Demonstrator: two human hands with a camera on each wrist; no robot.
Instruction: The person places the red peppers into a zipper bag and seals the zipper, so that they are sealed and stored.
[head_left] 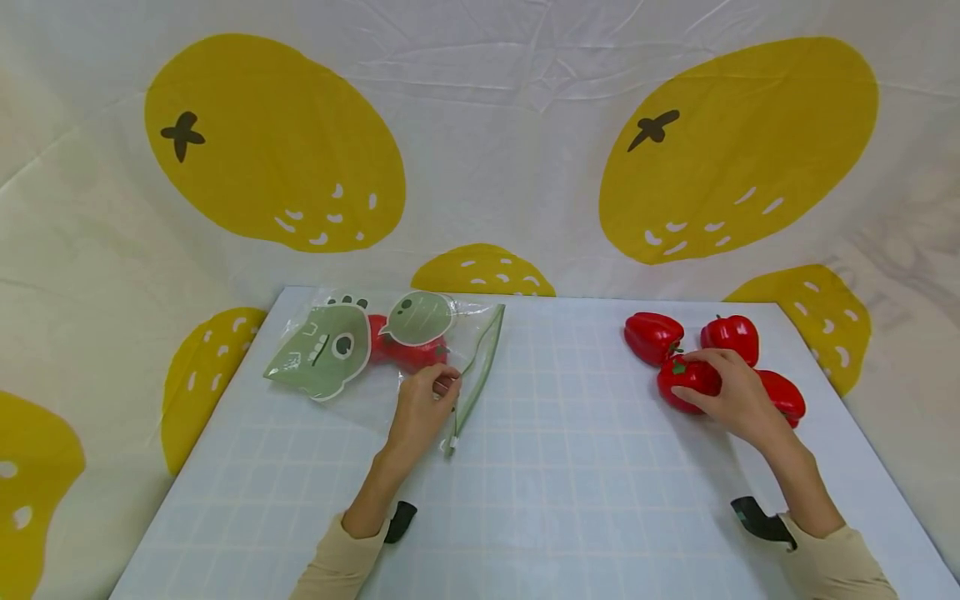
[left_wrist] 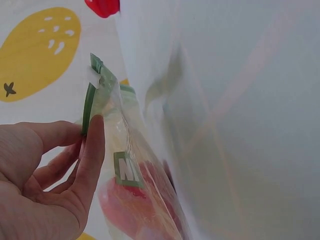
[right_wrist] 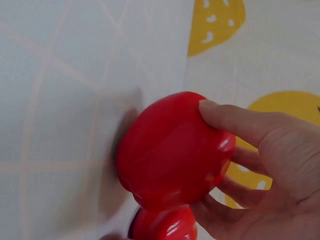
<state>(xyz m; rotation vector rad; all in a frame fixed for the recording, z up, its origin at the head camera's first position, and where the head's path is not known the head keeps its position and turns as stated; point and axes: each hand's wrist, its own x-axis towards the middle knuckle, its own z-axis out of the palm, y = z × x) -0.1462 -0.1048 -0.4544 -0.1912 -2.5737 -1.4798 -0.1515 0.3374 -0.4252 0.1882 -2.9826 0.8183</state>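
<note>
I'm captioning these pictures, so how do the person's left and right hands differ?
The left hand pinches the thin green edge of a clear bag, while the right hand grips a rounded red pepper. The left hand's grip is narrow; the right hand's is spread wide. Both are bare, below beige sleeves.

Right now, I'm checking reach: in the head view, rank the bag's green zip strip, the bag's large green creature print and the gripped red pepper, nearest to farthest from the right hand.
1. Gripped red pepper: in the right hand.
2. Green zip strip: on the bag's right edge.
3. Large green creature print: on the bag's left part.
</note>
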